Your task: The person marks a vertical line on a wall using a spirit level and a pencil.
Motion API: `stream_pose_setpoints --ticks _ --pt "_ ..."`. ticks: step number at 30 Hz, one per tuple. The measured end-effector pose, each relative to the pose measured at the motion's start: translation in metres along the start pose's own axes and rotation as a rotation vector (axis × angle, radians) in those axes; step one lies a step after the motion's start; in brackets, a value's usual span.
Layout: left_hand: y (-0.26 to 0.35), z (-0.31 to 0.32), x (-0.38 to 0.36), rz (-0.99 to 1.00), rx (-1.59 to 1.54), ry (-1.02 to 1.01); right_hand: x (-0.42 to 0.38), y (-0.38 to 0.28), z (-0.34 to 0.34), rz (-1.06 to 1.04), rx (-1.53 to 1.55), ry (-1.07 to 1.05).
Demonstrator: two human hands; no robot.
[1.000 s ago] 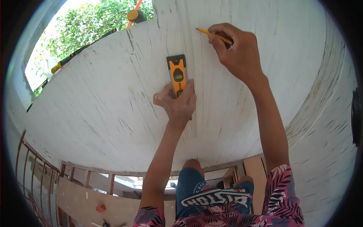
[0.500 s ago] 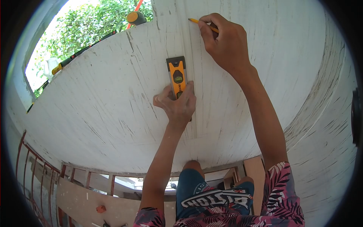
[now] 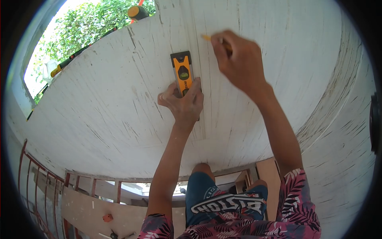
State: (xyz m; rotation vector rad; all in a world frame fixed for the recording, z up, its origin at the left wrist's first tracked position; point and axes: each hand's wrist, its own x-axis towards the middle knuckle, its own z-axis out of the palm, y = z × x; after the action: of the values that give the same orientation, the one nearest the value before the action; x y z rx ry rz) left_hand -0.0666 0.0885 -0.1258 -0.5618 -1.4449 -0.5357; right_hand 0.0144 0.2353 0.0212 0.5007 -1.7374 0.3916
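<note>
My left hand (image 3: 185,103) grips a spirit level (image 3: 182,67) with an orange and black face, fingers wrapped round both its long sides. The level stands nearly upright against the white wall (image 3: 119,103), along a pale vertical strip (image 3: 203,99), and its lower part is hidden by my hand. Up and to the right, my right hand (image 3: 240,57) is closed on a yellow pencil (image 3: 206,38), slightly blurred. The pencil's tip points left, close over the strip and above the top end of the level.
At the upper left is a window opening with foliage outside; screwdriver-like tools (image 3: 59,68) and a yellow-and-black handle (image 3: 137,13) lie on its sill. Below are a red metal railing (image 3: 43,172), a board (image 3: 79,203) with a small orange block (image 3: 107,218), and my knees near the wall.
My right hand has moved down with the pencil, closer to the level's top end. In view, the level and my left hand sit slightly higher and further left, as does the window.
</note>
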Motion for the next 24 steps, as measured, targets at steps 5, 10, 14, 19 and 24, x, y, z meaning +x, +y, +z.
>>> stream_pose_setpoints --ticks 5,10,14,19,24 --pt "-0.002 -0.003 -0.001 0.024 0.035 -0.040 0.034 0.005 0.007 -0.165 -0.068 0.096" --pt "-0.006 0.007 0.000 0.053 0.097 -0.013 -0.005 0.000 0.024 -0.082 -0.021 0.197" --pt "-0.003 0.011 0.000 0.062 0.063 0.051 -0.101 0.009 0.034 -0.102 -0.044 0.048" --pt "-0.005 0.006 0.000 0.098 0.064 0.032 -0.207 -0.004 0.045 0.050 0.010 -0.178" --pt "-0.002 0.008 0.000 0.071 0.032 0.059 -0.267 -0.013 0.050 0.125 0.061 -0.251"
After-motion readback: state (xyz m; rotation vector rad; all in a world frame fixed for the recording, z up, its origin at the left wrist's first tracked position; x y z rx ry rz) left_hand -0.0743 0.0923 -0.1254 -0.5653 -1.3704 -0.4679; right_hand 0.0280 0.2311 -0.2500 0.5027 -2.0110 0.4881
